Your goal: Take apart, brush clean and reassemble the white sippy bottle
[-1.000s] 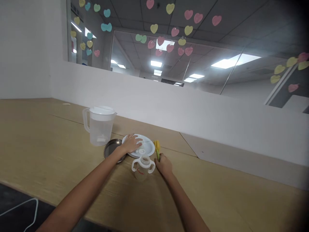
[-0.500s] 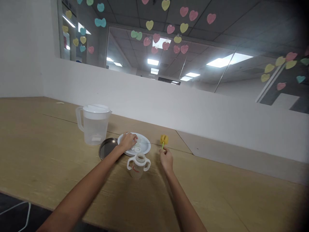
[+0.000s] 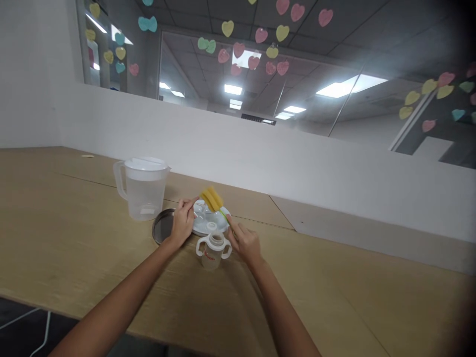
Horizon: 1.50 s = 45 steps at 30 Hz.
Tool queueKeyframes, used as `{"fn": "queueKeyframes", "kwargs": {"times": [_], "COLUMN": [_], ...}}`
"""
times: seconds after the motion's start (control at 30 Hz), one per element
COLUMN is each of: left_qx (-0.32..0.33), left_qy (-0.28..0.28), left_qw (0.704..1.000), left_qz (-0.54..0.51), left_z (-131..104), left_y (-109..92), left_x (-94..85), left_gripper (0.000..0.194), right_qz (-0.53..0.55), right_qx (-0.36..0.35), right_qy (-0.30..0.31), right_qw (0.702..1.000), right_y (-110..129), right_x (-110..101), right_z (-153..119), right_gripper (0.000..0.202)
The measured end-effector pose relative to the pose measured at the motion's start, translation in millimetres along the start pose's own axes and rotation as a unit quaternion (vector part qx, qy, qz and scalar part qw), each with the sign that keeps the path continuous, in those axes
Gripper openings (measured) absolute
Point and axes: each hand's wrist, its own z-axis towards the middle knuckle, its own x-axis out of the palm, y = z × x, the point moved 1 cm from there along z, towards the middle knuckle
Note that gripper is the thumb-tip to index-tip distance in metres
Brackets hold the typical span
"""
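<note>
My right hand (image 3: 244, 242) is closed around the thin green handle of a yellow sponge bottle brush (image 3: 211, 199), whose head points up and left above the plate. My left hand (image 3: 182, 220) is closed on a clear plastic piece (image 3: 199, 210), perhaps a bottle cover, held just below the sponge head; its exact shape is hard to make out. Beneath both hands lies a white plate (image 3: 202, 231) with a small white ring (image 3: 211, 226) on it. In front of the plate a clear baby bottle (image 3: 211, 259) with two white handles stands upright, its mouth uncovered.
A lidded clear pitcher (image 3: 146, 191) stands at the left back. Partly behind my left hand, a dark round metal tray (image 3: 162, 228) lies beside the plate. A white wall (image 3: 223, 144) with a window above it rises behind the wooden table (image 3: 334, 277).
My right hand has brought the brush left, over the plate. My left hand has lifted the clear piece off the plate and drawn slightly left. The view has tilted a little.
</note>
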Motion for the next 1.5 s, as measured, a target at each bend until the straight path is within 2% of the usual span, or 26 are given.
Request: {"fn": "queueKeyframes", "kwargs": {"times": [0.1,0.23,0.4,0.63,0.73,0.9,1.13,1.23,1.33,1.5], "left_qx": [0.019,0.048,0.002,-0.023,-0.031,-0.065,-0.099,-0.119,-0.184,-0.269], "left_qy": [-0.007,-0.009,-0.008,-0.039,-0.046,-0.067,-0.113,-0.139,-0.131,-0.091], "left_qw": [1.0,0.998,1.0,0.998,0.997,0.994,0.986,0.982,0.974,0.954], "left_qz": [0.013,0.027,0.011,-0.036,-0.051,-0.058,-0.075,-0.047,0.02,0.098], "left_z": [0,1,1,0,0,3,8,14,20,19], "left_y": [-5,-10,-13,-17,-14,-5,0,9,30,66], "left_x": [1.4,1.3,-1.5,-2.6,-3.3,-3.3,-7.4,-15.1,-21.7,-22.4], "left_gripper": [0.029,0.024,0.023,0.025,0.024,0.027,0.03,0.032,0.032,0.027], "right_qz": [-0.02,-0.03,-0.024,-0.022,-0.012,0.008,0.006,0.0,0.005,0.006], "right_qx": [-0.038,-0.006,0.032,0.103,0.065,-0.021,-0.023,0.025,0.071,0.064], "right_qy": [-0.006,0.008,0.074,0.099,0.103,0.03,0.008,0.029,0.053,0.042], "right_qw": [0.999,1.0,0.996,0.99,0.993,0.999,1.0,0.999,0.996,0.997], "right_y": [-1,-3,-8,-18,-19,-18,-17,-20,-23,-23], "right_x": [-5,-6,-3,5,4,-3,-7,-4,-2,-2], "right_z": [2,0,-6,-11,-12,-11,-10,-11,-13,-14], "right_gripper": [0.035,0.035,0.037,0.039,0.038,0.035,0.034,0.033,0.033,0.033]}}
